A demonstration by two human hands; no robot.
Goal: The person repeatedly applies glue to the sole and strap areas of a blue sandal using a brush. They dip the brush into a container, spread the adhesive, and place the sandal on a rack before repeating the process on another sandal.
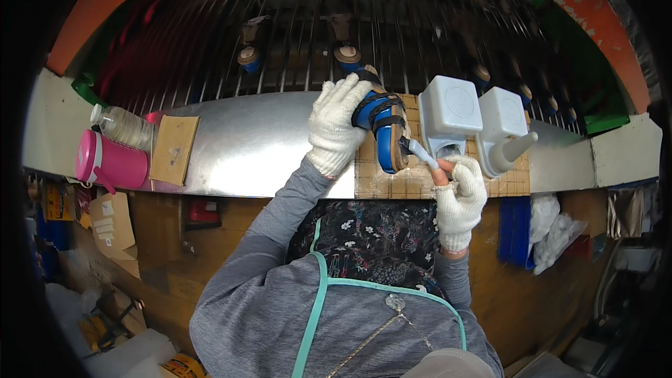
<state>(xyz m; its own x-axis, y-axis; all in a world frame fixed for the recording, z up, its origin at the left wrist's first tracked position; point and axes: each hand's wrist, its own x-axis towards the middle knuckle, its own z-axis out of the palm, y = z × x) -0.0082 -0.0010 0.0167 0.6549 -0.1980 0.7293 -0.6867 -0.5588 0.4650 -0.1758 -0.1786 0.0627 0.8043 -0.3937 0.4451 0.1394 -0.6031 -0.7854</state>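
Note:
My gloved left hand [337, 124] grips a sandal [386, 120] with black straps on a blue last, tilted so that its tan sole edge faces right. A pale-handled brush [423, 154] with a dark tip is pinched between the bare fingertips of my gloved right hand [460, 199]. The brush tip touches, or nearly touches, the sole edge. Just beyond my right hand stands a white plastic pot [452, 108] with an opening low on its front. Beside it is a second white pot [502, 115] with a pale cone-shaped handle rising from its opening.
A rack of metal rods [294, 42] behind the bench carries several more sandals on blue lasts. On the left are a pink jug [115, 159], a clear jar [124, 126] and a cardboard piece [173, 149]. A tan grid-marked sheet [378, 185] covers part of the metal bench [245, 140].

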